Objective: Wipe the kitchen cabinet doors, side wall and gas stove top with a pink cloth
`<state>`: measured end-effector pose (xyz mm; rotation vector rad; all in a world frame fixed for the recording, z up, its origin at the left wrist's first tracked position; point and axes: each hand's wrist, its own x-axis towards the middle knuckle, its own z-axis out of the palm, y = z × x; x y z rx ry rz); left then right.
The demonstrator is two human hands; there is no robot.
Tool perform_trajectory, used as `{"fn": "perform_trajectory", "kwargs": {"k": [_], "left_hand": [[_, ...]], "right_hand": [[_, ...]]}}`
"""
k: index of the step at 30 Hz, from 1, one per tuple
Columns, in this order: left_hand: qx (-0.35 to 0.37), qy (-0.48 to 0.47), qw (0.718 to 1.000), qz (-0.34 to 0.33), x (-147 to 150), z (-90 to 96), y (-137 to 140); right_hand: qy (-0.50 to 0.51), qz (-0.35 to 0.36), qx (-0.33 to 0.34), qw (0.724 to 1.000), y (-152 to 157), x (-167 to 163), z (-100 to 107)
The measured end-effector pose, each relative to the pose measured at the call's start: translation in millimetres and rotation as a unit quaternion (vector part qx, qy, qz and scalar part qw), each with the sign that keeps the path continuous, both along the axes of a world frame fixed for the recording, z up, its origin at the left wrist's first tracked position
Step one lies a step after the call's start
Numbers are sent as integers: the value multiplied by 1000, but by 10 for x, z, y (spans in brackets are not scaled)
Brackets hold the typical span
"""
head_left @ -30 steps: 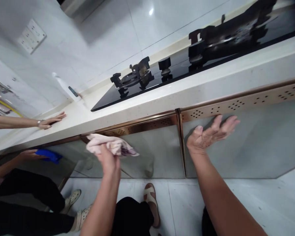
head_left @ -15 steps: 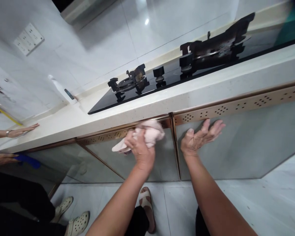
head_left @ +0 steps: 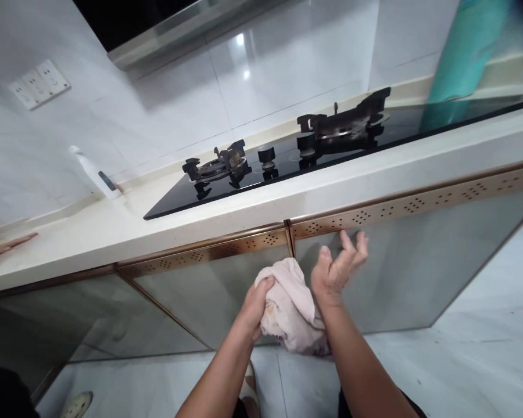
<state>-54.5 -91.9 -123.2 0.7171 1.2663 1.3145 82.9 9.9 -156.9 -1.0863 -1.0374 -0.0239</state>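
My left hand (head_left: pixel 256 306) is closed on a pale pink cloth (head_left: pixel 290 305), thumb on top of the folds. The bunched cloth hangs in front of the seam between two cabinet doors, and its right side reaches my right wrist. My right hand (head_left: pixel 340 267) is open, palm turned partly up and fingers spread, in front of the right cabinet door (head_left: pixel 401 261). Its fingertips are close to the copper-coloured perforated strip (head_left: pixel 387 210); whether they touch it I cannot tell. The left cabinet door (head_left: pixel 200 296) lies behind my left hand.
Above the doors runs a white countertop (head_left: pixel 226 217) with a black gas hob (head_left: pixel 174 200). A white bottle-like object (head_left: pixel 96 174) stands at the wall, and a teal cylinder (head_left: pixel 468 52) at the right. Another person's hand (head_left: pixel 11 247) rests on the counter at the left.
My left hand has drawn the cloth off the left door's strip, rightward and down toward my right hand. My right hand has turned its palm up. The other person's blue object has left view.
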Motion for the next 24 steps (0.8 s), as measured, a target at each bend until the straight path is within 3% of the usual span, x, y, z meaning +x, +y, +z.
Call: {"fn": "perform_trajectory", "kwargs": {"k": [3,5,7,9,11,14,16,18,20,22,24], "left_hand": [[11,-91,996,-5,-27,18,-54],[8,-140,990,13,-80,-16,-80],[-10,-170,985,20,-153,-70,-115],[-10,-177,984,5,-215,-108,-173],[38,-150,988,-27,-249,-94,-259],[184,10,978,-97,-294,57,-388],[283,208,935,-39,-390,199,-415],[334,402,843,125,-564,309,-367],[329,523,737,274,-782,348,-261],[303,589,671,334,-972,319,-142],[282,634,633,344,-1087,253,-49]], "right_hand": [[-64,149,4,987,-354,-9,84],[-150,297,0,943,-637,-109,-10],[-213,393,-18,894,-898,-252,-193],[-231,398,-25,887,-1090,-388,-356],[-219,363,-13,906,-1191,-464,-391],[-186,298,38,935,-1175,-402,-162],[-170,227,83,955,-1073,-254,80],[-177,143,115,967,-912,-80,297],[-214,82,131,965,-712,45,450],[-268,57,127,953,-526,53,539],[-315,41,117,941,-415,-88,588]]}}
